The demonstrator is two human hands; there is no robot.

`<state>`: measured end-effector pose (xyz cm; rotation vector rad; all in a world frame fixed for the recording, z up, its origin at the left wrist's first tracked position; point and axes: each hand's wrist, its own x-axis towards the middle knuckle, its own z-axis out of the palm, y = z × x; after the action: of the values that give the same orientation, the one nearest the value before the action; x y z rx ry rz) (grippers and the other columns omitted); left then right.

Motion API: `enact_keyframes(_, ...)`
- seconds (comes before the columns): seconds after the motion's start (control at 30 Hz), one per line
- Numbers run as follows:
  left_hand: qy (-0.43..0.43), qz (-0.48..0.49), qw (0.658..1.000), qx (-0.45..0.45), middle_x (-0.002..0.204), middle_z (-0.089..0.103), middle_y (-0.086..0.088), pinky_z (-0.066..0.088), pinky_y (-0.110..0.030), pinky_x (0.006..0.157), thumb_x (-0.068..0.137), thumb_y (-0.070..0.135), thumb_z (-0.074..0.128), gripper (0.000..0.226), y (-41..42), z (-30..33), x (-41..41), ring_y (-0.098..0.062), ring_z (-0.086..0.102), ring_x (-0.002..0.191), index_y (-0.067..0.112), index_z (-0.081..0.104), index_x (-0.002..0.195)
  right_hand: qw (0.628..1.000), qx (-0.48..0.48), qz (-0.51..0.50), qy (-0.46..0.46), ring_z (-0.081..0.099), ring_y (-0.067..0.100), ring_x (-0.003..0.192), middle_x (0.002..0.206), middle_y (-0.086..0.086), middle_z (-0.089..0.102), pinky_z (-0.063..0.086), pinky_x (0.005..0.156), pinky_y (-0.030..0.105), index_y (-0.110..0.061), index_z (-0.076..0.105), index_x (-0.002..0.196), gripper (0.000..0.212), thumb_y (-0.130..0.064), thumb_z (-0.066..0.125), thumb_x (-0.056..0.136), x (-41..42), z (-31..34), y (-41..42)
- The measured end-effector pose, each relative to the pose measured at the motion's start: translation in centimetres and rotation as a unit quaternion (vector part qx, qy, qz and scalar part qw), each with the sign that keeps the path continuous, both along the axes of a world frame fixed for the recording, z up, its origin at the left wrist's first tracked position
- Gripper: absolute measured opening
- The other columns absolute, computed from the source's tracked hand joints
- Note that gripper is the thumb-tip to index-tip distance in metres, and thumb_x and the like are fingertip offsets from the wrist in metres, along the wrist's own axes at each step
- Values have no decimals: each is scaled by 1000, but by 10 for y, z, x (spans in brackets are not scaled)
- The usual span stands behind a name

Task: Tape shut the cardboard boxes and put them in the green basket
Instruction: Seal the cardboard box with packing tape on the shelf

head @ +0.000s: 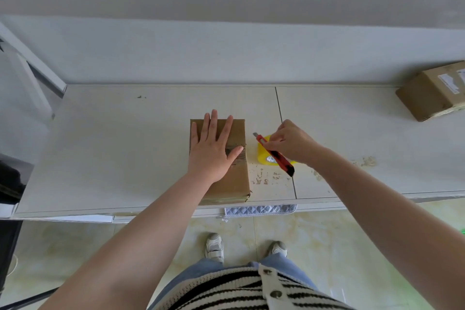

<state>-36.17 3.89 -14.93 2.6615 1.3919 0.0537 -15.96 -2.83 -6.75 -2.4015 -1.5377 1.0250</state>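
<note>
A brown cardboard box (235, 178) lies near the front edge of the white table (125, 146), with a strip of tape across its top. My left hand (212, 148) presses flat on the box lid, fingers straight. To the right of the box, my right hand (289, 143) grips a red utility knife (275, 155), its small blade pointing toward the box. The knife is above a yellow roll of tape (263, 156) that stands on the table, partly hidden by my hand. The green basket is not clearly in view.
A second cardboard box (432, 92) with a white label sits at the table's far right, next to the wall. A quilted cloth (260, 209) hangs at the table's front edge. A sliver of something green (462, 230) shows at the right frame edge.
</note>
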Motion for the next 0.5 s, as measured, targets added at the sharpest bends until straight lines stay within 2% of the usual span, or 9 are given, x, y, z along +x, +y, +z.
enact_keyframes(0.07, 0, 0, 1000, -2, 161, -23, -7, -15, -48, 118, 89, 73, 1, 77, 1, -1, 0, -25, -20, 149, 35, -21, 151, 999, -21, 30, -29, 49, 15, 94, 107, 1, 42, 45, 82, 29, -14, 76, 92, 32, -43, 62, 91, -3, 0, 0)
enact_keyframes(0.13, 0, -1, 1000, 0, 161, -23, -7, -14, -48, 119, 88, 73, 1, 77, 0, -1, 0, -25, -19, 149, 35, -21, 151, 999, -24, 30, -28, 47, 16, 101, 111, 1, 41, 45, 87, 30, -15, 76, 97, 32, -44, 62, 91, -4, 2, 0)
enact_keyframes(0.23, 0, -4, 1000, 3, 162, -21, -7, -13, -49, 119, 89, 73, 4, 78, 0, -1, -1, -26, -18, 149, 34, -19, 152, 998, -34, 39, -22, 45, 15, 101, 114, 0, 39, 43, 88, 30, -20, 73, 90, 20, -37, 63, 91, -2, 4, 0)
enact_keyframes(0.33, -2, -5, 1000, 2, 162, -20, -7, -12, -49, 120, 89, 73, 4, 78, 0, -1, -1, -26, -18, 150, 34, -18, 153, 998, -44, 44, -4, 43, 15, 103, 114, 0, 38, 43, 89, 31, -23, 69, 78, 16, -32, 62, 90, -2, 4, -1)
enact_keyframes(0.4, -1, -5, 1000, 2, 162, -21, -7, -13, -49, 119, 88, 73, 2, 78, 0, 0, -1, -26, -18, 149, 34, -19, 152, 998, -44, 44, -15, 41, 16, 105, 115, 1, 38, 43, 91, 31, -22, 71, 87, 14, -32, 63, 90, -4, 2, 1)
enact_keyframes(0.47, -1, -5, 1000, 1, 162, -22, -7, -14, -48, 119, 88, 73, 2, 78, 0, 0, -1, -26, -19, 149, 34, -19, 152, 998, -32, 39, -47, 41, 16, 105, 112, 0, 38, 43, 90, 31, -17, 72, 95, 22, -36, 61, 92, -6, -3, 1)
enact_keyframes(0.5, -2, -5, 1000, 1, 162, -22, -7, -14, -49, 119, 88, 73, 2, 78, 0, 1, -1, -26, -19, 149, 34, -19, 152, 997, -17, 35, -64, 43, 16, 100, 109, 1, 40, 45, 87, 31, -15, 72, 92, 26, -38, 59, 93, -8, -5, 1)
